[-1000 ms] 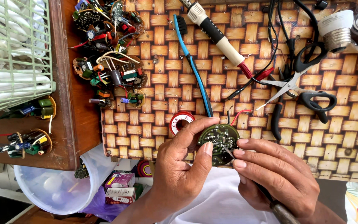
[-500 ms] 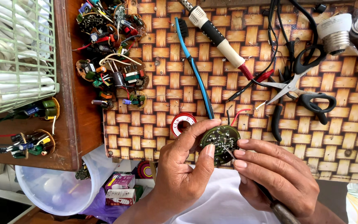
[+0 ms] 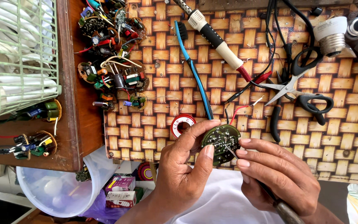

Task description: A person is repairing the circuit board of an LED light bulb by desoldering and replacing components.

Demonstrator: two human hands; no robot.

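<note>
Woven brown matting covers the bench, with scissors at two o'clock and a soldering iron at twelve. Nothing has really moved in the last second: the left hand stays pinched on the round green circuit board at six o'clock. The right hand stays closed on a thin metal tool touching the board, so the poking goes on.

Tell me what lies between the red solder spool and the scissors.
In the head view, between the red solder spool and scissors: the blue toothbrush and red and black wire leads.
</note>
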